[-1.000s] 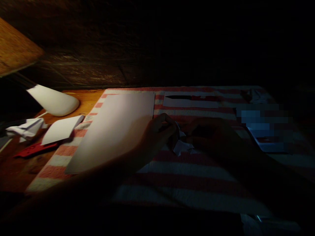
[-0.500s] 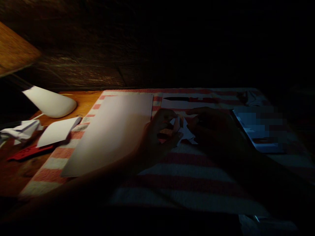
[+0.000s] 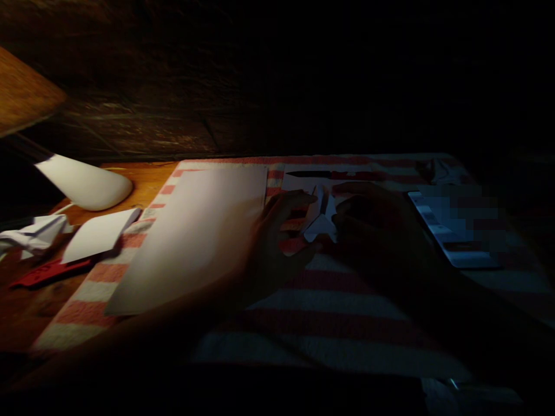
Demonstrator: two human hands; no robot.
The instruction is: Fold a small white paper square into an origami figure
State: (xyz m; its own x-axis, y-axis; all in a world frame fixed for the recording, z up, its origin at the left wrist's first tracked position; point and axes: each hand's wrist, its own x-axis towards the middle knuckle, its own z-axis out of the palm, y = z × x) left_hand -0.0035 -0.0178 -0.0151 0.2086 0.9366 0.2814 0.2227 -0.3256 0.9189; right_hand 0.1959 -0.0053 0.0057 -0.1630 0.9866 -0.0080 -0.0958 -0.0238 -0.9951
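A small piece of folded white paper (image 3: 321, 222) is held between my two hands above the striped cloth. My left hand (image 3: 280, 231) curves round its left side, with the thumb at the near edge and the fingertips at the far edge. On the other side my right hand (image 3: 364, 222) grips the paper, its fingers closed and mostly lost in shadow. The folded paper shows a narrow upright part and a wider flap towards me. Just beyond the hands lies a knife (image 3: 310, 174) with a dark blade and red handle, on a white sheet.
A stack of white paper (image 3: 191, 231) lies left of my hands on the striped towel (image 3: 93, 289). A lit tablet or phone (image 3: 446, 234) lies right. Far left are a lamp (image 3: 93, 182), crumpled folded paper (image 3: 41, 234), a curled sheet (image 3: 102, 234) and a red-handled object (image 3: 47, 273).
The folded paper has turned between my hands and now shows a flatter, pointed face. My left thumb has moved to its near edge, and my right fingers have shifted round it.
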